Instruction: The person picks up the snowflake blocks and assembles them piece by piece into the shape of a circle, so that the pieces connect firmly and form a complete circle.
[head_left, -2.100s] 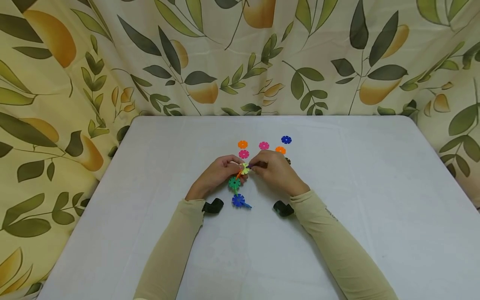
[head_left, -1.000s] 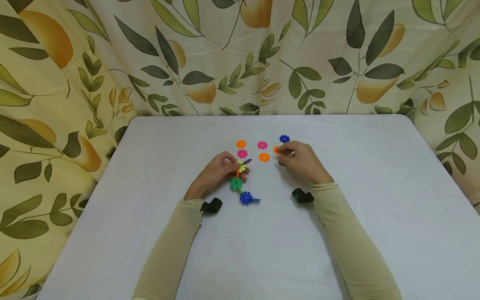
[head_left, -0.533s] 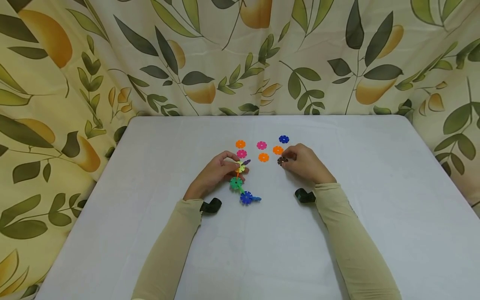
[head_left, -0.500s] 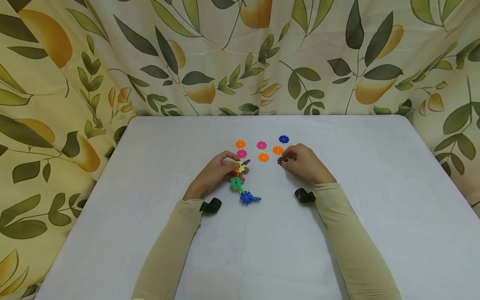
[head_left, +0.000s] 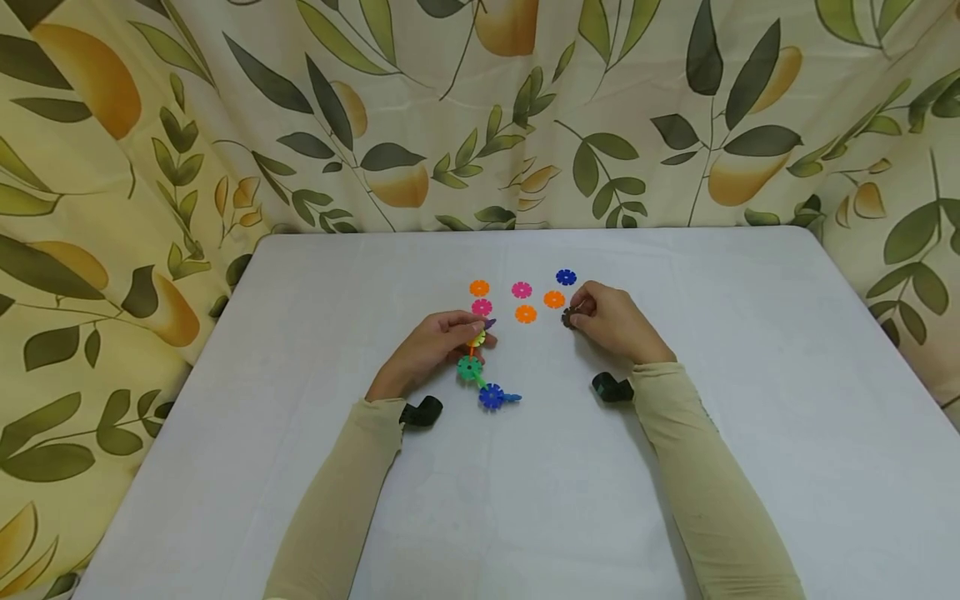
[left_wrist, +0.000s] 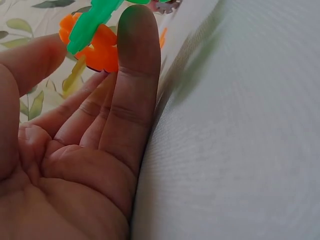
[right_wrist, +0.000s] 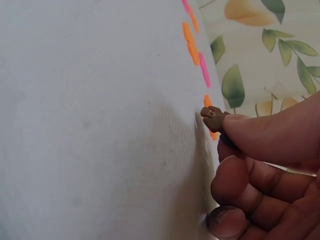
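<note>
In the head view my left hand [head_left: 431, 348] holds the upper end of a chain of linked flower-shaped discs, thumb and fingers about a yellow disc [head_left: 477, 338] and a purple disc [head_left: 490, 324]. Below hang a green disc [head_left: 470, 367] and a blue disc [head_left: 491, 397] with a lighter blue one on its side. An orange disc [left_wrist: 102, 47] of the chain shows by the fingers in the left wrist view. My right hand [head_left: 617, 321] pinches a brown disc [right_wrist: 214, 118] between thumb and finger, at the right of the loose discs.
Loose discs lie flat on the white table [head_left: 337, 283] beyond my hands: several orange, such as one orange disc [head_left: 526, 314], two pink, including one pink disc [head_left: 522, 290], and a dark blue disc [head_left: 566, 277]. A patterned curtain [head_left: 465, 108] stands behind the table.
The purple disc was joined to the chain, and my right hand left it, moved right and took up the brown disc. My left fingers have shifted upward towards the purple disc.
</note>
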